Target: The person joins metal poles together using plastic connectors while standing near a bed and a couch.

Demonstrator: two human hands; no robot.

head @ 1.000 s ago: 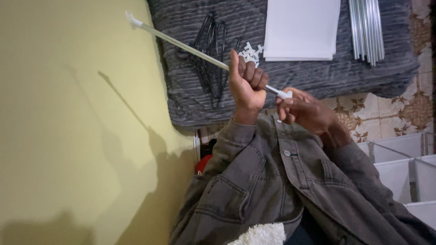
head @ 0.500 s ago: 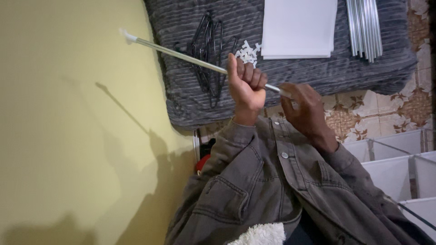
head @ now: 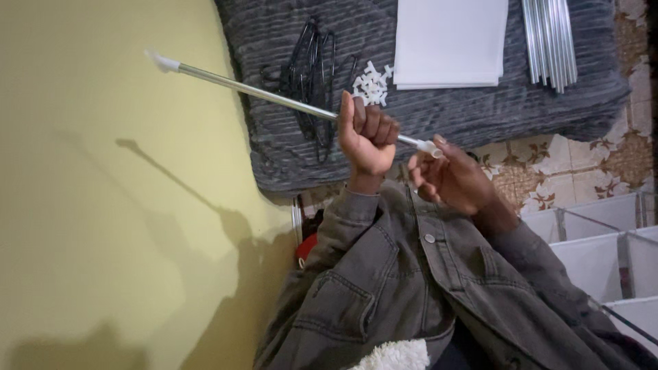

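1. Head view: the left hand (head: 367, 133) is closed in a full fist around a thin silver metal rod (head: 260, 92), gripping it near its right end.
2. The rod slants up and to the left from the fist, over the edge of a grey ribbed mat (head: 439, 113) and across a yellow-green wall (head: 103, 205); a white plastic cap (head: 162, 62) sits on its far tip.
3. The right hand (head: 452, 178) is loosely curled just beside the rod's near end, its thumb and fingertips touching a small white connector (head: 430, 146) fitted on that end.
4. Both arms wear grey denim jacket sleeves (head: 425, 274).
5. On the mat lie a bundle of black wire pieces (head: 312, 75), a small heap of white plastic connectors (head: 372, 83), a stack of white panels (head: 449, 41) and a bundle of silver rods (head: 548, 41).
6. Patterned floor tiles (head: 589, 164) show beside the mat; white fabric compartments with a metal frame (head: 603, 233) stand at the right edge.
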